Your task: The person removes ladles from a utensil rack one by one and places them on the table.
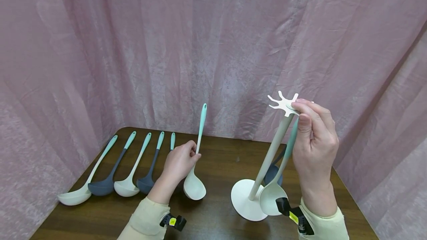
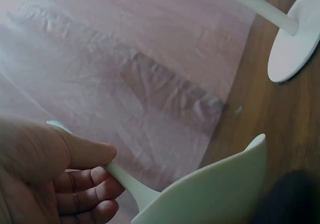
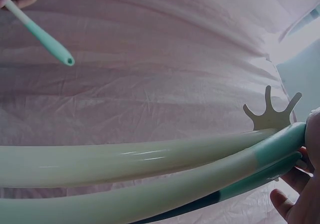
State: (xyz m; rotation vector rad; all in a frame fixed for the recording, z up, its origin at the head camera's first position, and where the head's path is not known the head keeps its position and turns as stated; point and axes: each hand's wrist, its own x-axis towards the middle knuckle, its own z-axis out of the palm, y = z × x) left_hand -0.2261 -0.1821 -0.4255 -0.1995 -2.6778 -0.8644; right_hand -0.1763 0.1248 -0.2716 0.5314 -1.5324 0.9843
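My left hand (image 1: pixel 180 160) grips a white ladle (image 1: pixel 194 187) with a mint handle by its shaft, the handle end pointing up; the left wrist view shows its bowl (image 2: pixel 210 194) close up. At the top of a white hook stand (image 1: pixel 271 155), my right hand (image 1: pixel 315 136) pinches the mint handle end of another white ladle (image 1: pixel 271 197). That ladle hangs down along the post. Behind it is a dark blue ladle (image 1: pixel 269 175), partly hidden; its mint handle (image 3: pixel 260 176) also runs up to the hooks. My fingers cover the hooks on that side.
On the left of the brown table (image 1: pixel 220 169) lies a row of ladles: white (image 1: pixel 76 196), dark blue (image 1: pixel 101 187), white (image 1: pixel 126 187), dark blue (image 1: pixel 145 184). Another handle (image 1: pixel 172 141) shows behind my left hand. Pink curtains (image 1: pixel 213 47) surround the table.
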